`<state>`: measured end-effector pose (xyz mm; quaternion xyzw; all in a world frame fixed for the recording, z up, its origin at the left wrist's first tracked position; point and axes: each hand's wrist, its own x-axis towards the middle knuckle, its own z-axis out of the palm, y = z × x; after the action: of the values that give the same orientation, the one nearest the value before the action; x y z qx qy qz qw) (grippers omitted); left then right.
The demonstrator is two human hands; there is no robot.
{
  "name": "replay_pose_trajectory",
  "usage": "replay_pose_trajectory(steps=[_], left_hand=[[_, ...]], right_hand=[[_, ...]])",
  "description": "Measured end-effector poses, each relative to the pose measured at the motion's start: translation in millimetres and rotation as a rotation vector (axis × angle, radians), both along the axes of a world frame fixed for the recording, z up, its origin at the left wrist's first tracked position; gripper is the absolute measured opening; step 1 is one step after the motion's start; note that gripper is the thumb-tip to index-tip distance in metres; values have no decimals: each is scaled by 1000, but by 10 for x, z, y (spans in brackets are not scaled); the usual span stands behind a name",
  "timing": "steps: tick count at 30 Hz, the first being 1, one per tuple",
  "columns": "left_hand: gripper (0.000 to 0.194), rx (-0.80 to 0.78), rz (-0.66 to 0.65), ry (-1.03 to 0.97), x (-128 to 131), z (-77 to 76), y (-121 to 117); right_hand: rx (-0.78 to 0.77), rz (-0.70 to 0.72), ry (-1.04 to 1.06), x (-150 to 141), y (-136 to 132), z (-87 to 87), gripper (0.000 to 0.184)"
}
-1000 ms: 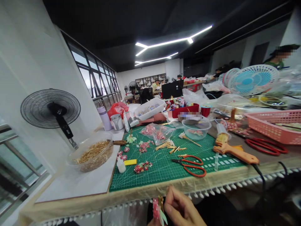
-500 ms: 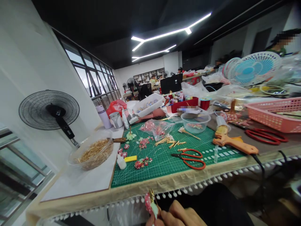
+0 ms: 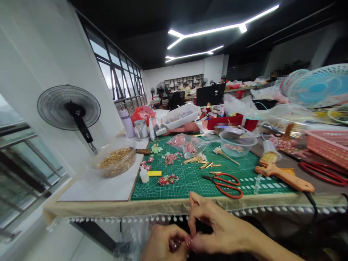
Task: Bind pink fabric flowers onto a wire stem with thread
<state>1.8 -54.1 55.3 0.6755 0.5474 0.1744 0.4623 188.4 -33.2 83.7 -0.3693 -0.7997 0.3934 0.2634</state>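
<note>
Both my hands meet below the table's front edge, at the bottom middle of the view. My left hand (image 3: pixel 163 243) is curled, its fingertips pinching a small pink flower ornament (image 3: pixel 187 240) that is mostly hidden. My right hand (image 3: pixel 217 226) comes from the right, fingers bent and pinched on the same ornament. On the green cutting mat (image 3: pixel 190 177) above lie red-handled scissors (image 3: pixel 224 182), small red and pink flower pieces (image 3: pixel 168 179), gold pins (image 3: pixel 199 161) and a yellow bar (image 3: pixel 154 173).
An orange glue gun (image 3: pixel 282 174) lies at the right of the mat, with a pink basket (image 3: pixel 328 143) and red scissors (image 3: pixel 322 172) beyond. A clear bowl of gold pins (image 3: pixel 115 161), a black standing fan (image 3: pixel 69 107) and a small white bottle (image 3: pixel 144 175) are at the left. Other people work at far tables.
The view has swung right and dropped. My hands have come up into fuller view, and both now close round the flower ornament, which earlier stuck up above the fingers.
</note>
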Motion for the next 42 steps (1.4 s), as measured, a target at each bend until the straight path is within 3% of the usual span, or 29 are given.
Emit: replay_pose_trajectory(steps=[4, 10, 16, 22, 26, 30, 36, 42], left_hand=[[28, 98, 23, 177, -19, 141, -4], [28, 112, 6, 78, -58, 102, 3], [28, 189, -5, 89, -47, 230, 4], [30, 271, -58, 174, -62, 180, -8], [29, 270, -77, 255, -47, 187, -29], [30, 277, -125, 340, -32, 227, -38], [20, 729, -134, 362, -87, 102, -33], [19, 1077, -133, 405, -108, 35, -19]], right_hand=[[2, -76, -212, -90, -29, 22, 26], [-69, -13, -121, -103, -11, -42, 15], [-162, 36, -92, -94, 33, 8, 17], [-12, -44, -200, -178, -37, 14, 23], [138, -90, -241, -222, -72, -81, 16], [229, -84, -230, -237, -90, -197, 23], [294, -113, -203, -232, -101, -279, 27], [378, -52, -210, -115, -64, -153, 27]])
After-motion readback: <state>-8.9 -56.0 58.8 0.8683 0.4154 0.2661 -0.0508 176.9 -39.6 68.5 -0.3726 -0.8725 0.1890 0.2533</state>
